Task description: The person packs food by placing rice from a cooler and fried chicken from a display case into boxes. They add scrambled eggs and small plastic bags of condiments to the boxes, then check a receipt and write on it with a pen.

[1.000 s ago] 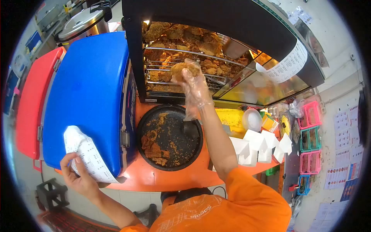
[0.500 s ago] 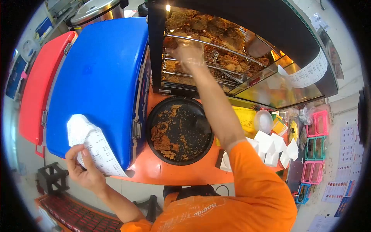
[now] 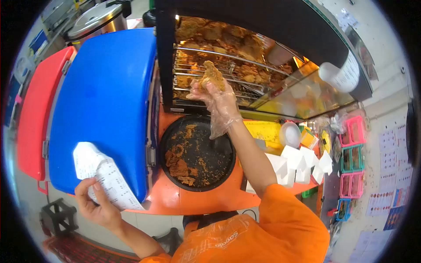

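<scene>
My right hand (image 3: 218, 98), in a clear plastic glove, grips a piece of fried chicken (image 3: 213, 73) just outside the warming cabinet (image 3: 166, 70). More breaded pieces (image 3: 245, 48) lie on the wire racks inside. Below the hand sits a round black pan (image 3: 206, 151) with broken crust bits (image 3: 177, 166) and crumbs in it. My left hand (image 3: 98, 204) is bare and pinches the edge of a printed paper receipt (image 3: 114, 177). That paper drapes over the front of the blue cooler box (image 3: 103, 101).
Left of the blue cooler stands a red one (image 3: 41, 114). White paper boxes (image 3: 285, 166) and a white bowl (image 3: 290, 134) are on the orange table (image 3: 162, 199) at the right. Coloured baskets (image 3: 352, 158) line the right side. Another receipt (image 3: 344, 76) hangs from the cabinet.
My right hand has come out of the cabinet toward me and now shows a piece of fried chicken. The left hand keeps its hold on the receipt. The view has shifted slightly.
</scene>
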The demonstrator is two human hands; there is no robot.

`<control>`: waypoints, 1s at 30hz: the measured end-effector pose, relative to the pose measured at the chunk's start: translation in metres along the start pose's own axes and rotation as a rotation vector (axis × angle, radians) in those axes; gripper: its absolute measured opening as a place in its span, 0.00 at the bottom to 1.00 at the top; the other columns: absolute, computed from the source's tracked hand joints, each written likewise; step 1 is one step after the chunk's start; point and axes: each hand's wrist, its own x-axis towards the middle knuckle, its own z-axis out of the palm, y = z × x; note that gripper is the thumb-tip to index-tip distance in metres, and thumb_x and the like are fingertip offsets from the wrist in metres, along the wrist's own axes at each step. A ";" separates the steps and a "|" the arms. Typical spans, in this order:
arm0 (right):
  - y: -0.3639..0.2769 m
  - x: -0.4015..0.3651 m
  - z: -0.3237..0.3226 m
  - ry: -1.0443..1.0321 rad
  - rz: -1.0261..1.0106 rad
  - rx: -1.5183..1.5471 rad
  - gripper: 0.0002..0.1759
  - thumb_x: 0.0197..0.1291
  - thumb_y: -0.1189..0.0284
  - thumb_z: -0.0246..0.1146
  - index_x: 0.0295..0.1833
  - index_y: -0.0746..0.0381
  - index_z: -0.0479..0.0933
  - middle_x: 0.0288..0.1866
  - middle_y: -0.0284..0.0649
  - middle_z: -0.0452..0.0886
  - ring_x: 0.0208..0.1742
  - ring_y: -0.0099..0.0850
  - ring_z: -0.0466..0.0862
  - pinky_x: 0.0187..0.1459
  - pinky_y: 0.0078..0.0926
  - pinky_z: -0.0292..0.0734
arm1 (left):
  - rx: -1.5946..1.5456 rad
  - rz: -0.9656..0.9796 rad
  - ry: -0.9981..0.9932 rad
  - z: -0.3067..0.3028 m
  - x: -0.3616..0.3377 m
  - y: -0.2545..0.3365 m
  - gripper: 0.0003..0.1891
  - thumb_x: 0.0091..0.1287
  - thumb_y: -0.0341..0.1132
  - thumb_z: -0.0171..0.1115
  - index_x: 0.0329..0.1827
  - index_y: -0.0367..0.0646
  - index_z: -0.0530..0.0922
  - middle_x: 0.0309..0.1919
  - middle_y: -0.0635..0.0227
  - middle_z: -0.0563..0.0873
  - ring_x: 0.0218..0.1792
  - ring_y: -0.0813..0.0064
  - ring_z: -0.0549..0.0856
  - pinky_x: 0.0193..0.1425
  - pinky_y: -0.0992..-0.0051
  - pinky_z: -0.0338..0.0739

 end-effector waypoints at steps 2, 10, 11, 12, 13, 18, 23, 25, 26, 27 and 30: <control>-0.009 -0.012 -0.001 -0.055 0.248 0.731 0.22 0.69 0.76 0.61 0.65 0.68 0.67 0.54 0.49 0.79 0.56 0.42 0.83 0.58 0.42 0.84 | 0.016 0.009 0.012 -0.002 -0.001 -0.003 0.05 0.70 0.27 0.61 0.44 0.35 0.79 0.41 0.64 0.82 0.45 0.73 0.79 0.55 0.74 0.70; -0.019 0.022 -0.003 0.033 0.325 0.271 0.28 0.67 0.71 0.65 0.67 0.72 0.65 0.60 0.51 0.78 0.59 0.40 0.82 0.62 0.40 0.81 | 0.018 -0.028 0.023 -0.003 -0.001 -0.004 0.05 0.70 0.27 0.61 0.44 0.35 0.79 0.41 0.64 0.82 0.46 0.73 0.79 0.55 0.74 0.71; -0.025 0.036 0.006 0.049 0.362 0.073 0.31 0.66 0.67 0.67 0.67 0.74 0.65 0.63 0.54 0.76 0.62 0.39 0.81 0.63 0.40 0.79 | -0.006 -0.055 0.018 -0.003 -0.002 -0.006 0.05 0.70 0.27 0.61 0.44 0.34 0.79 0.41 0.64 0.82 0.46 0.73 0.79 0.55 0.74 0.71; -0.038 0.043 0.019 0.044 0.371 -0.180 0.37 0.63 0.60 0.68 0.68 0.75 0.65 0.64 0.57 0.76 0.64 0.39 0.80 0.64 0.40 0.76 | -0.004 -0.063 0.002 -0.003 -0.002 -0.007 0.05 0.70 0.27 0.61 0.44 0.34 0.79 0.41 0.64 0.82 0.46 0.73 0.79 0.55 0.74 0.71; -0.051 0.050 0.032 0.038 0.385 -0.432 0.44 0.61 0.52 0.69 0.68 0.77 0.65 0.65 0.61 0.75 0.66 0.39 0.79 0.65 0.39 0.73 | -0.017 -0.069 0.012 -0.003 -0.001 -0.006 0.05 0.70 0.27 0.60 0.44 0.34 0.79 0.42 0.64 0.82 0.46 0.72 0.79 0.55 0.74 0.71; -0.023 0.068 0.018 -0.013 0.113 -1.514 0.25 0.52 0.53 0.69 0.43 0.65 0.85 0.46 0.53 0.86 0.57 0.41 0.83 0.62 0.33 0.75 | 0.008 -0.064 0.069 -0.002 -0.002 -0.006 0.06 0.70 0.27 0.61 0.45 0.35 0.80 0.43 0.64 0.83 0.45 0.72 0.79 0.53 0.74 0.72; 0.023 0.113 -0.062 0.276 0.022 -1.690 0.13 0.68 0.64 0.60 0.51 0.56 0.84 0.53 0.41 0.85 0.56 0.35 0.83 0.60 0.36 0.78 | 0.021 -0.011 0.030 -0.006 -0.002 -0.010 0.08 0.72 0.31 0.63 0.48 0.36 0.80 0.43 0.63 0.84 0.42 0.78 0.81 0.50 0.79 0.74; 0.038 0.140 -0.093 0.041 0.092 -1.772 0.17 0.74 0.61 0.53 0.59 0.56 0.80 0.57 0.42 0.84 0.60 0.36 0.82 0.63 0.40 0.76 | 0.030 0.005 0.022 -0.005 -0.002 -0.009 0.07 0.71 0.30 0.63 0.47 0.36 0.80 0.44 0.64 0.84 0.43 0.78 0.80 0.50 0.79 0.74; 0.009 0.126 -0.080 -0.012 0.214 -1.719 0.29 0.70 0.48 0.49 0.66 0.55 0.73 0.65 0.44 0.77 0.65 0.39 0.78 0.68 0.45 0.71 | 0.036 -0.001 0.022 -0.005 -0.004 -0.007 0.07 0.71 0.30 0.63 0.47 0.36 0.80 0.44 0.64 0.84 0.43 0.78 0.80 0.50 0.79 0.74; -0.022 0.110 -0.065 -0.059 0.335 -1.665 0.42 0.66 0.34 0.46 0.74 0.54 0.67 0.73 0.45 0.71 0.71 0.41 0.74 0.73 0.50 0.65 | 0.048 -0.020 0.030 -0.004 -0.004 -0.004 0.07 0.71 0.29 0.62 0.47 0.35 0.80 0.43 0.64 0.83 0.44 0.76 0.80 0.52 0.77 0.73; 0.015 0.097 -0.107 0.048 -0.186 -1.753 0.39 0.65 0.40 0.54 0.72 0.56 0.71 0.72 0.46 0.72 0.69 0.43 0.76 0.72 0.46 0.66 | 0.045 -0.017 0.027 -0.006 -0.002 -0.005 0.06 0.71 0.27 0.61 0.46 0.34 0.80 0.43 0.64 0.83 0.46 0.74 0.79 0.53 0.76 0.72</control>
